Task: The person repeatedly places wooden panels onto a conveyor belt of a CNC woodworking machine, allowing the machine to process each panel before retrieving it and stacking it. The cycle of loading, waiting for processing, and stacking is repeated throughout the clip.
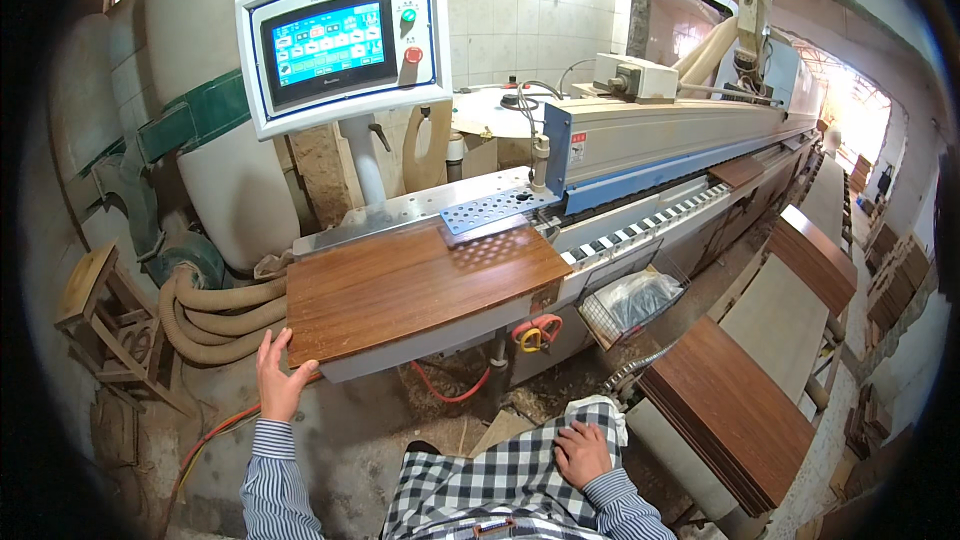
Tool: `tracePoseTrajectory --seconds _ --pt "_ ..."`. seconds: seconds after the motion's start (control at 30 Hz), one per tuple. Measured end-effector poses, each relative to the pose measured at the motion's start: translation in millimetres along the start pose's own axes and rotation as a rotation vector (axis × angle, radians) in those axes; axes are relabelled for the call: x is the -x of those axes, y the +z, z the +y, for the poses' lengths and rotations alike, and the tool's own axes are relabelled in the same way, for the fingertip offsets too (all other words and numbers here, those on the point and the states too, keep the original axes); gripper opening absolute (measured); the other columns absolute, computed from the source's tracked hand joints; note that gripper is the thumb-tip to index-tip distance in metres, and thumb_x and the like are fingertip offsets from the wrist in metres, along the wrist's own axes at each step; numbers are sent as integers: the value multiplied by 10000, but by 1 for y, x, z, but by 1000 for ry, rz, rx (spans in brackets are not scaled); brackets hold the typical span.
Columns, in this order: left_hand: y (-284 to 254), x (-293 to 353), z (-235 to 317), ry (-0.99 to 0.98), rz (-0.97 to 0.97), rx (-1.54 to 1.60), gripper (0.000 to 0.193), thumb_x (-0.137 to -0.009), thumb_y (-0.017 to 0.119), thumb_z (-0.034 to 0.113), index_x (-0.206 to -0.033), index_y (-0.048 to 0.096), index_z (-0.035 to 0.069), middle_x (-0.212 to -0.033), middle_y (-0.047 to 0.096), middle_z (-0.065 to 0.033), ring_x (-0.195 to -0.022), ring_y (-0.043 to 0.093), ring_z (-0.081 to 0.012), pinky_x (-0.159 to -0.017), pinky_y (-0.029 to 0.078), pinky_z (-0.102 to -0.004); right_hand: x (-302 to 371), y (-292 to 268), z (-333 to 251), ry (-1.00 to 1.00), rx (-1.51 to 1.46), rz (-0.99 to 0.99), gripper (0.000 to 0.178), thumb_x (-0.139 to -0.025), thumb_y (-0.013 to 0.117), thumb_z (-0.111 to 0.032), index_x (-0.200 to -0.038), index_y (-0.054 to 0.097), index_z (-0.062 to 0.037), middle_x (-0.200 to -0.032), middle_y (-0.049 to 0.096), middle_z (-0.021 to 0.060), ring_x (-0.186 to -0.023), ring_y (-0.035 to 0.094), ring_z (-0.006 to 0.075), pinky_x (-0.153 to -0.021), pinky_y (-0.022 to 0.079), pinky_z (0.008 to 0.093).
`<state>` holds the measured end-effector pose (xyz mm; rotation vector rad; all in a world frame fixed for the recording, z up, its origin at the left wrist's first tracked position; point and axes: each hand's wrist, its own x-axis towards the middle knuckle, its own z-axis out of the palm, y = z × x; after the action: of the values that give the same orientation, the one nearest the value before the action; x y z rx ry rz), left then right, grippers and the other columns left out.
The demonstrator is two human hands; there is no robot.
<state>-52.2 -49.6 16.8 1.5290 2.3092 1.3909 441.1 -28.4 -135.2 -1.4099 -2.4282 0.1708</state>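
Note:
A brown wood-grain panel [420,285] lies flat on the infeed end of a long edge-banding machine, its far right part under a blue perforated guard plate [495,210]. My left hand [281,380] is at the panel's near left corner, fingers spread along the left edge and thumb by the front edge. It seems to touch the corner without gripping it. Against the black-and-white checked apron [480,485] on my lap rests my right hand [582,452], fingers loosely extended and nothing in them.
A control screen [330,45] on a post stands behind the panel. To my right, brown panels [735,405] are stacked on a roller conveyor. A wire basket [632,305] hangs by the machine. At left are a wooden stool [95,305] and ribbed hoses [225,320].

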Motion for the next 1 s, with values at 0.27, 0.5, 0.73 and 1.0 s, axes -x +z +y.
tracePoseTrajectory --seconds 0.27,0.5,0.73,1.0 --pt "12 -2 16 22 26 -97 702 -694 822 264 -1320 548 102 -1418 480 -177 -1391 342 -300 -1173 191 -466 -1 -2 -3 20 -9 8 255 -877 592 -233 -1033 721 -78 -1164 664 80 -1225 515 282 -1096 305 497" --pt "26 -3 15 92 49 -109 705 -676 828 275 -1302 556 97 -1383 520 -165 -1392 350 -296 -1182 154 -488 -1 0 -1 15 -29 23 246 -866 610 -227 -1027 723 -79 -1145 671 80 -1208 522 289 -1090 306 498" --pt "70 -7 53 193 24 -138 695 -690 828 310 -1287 560 76 -1333 559 -186 -1364 393 -315 -1174 145 -510 -1 -2 -2 16 -57 67 244 -857 619 -205 -1039 708 -69 -1137 670 84 -1181 536 297 -1074 326 488" --pt "103 -9 67 450 -48 -192 590 -856 668 371 -1346 516 80 -1340 568 -131 -1283 484 -282 -1138 204 -496 -23 -43 48 -2 18 432 380 -697 623 -7 -1076 602 -23 -1148 597 190 -1071 550 390 -956 424 499"
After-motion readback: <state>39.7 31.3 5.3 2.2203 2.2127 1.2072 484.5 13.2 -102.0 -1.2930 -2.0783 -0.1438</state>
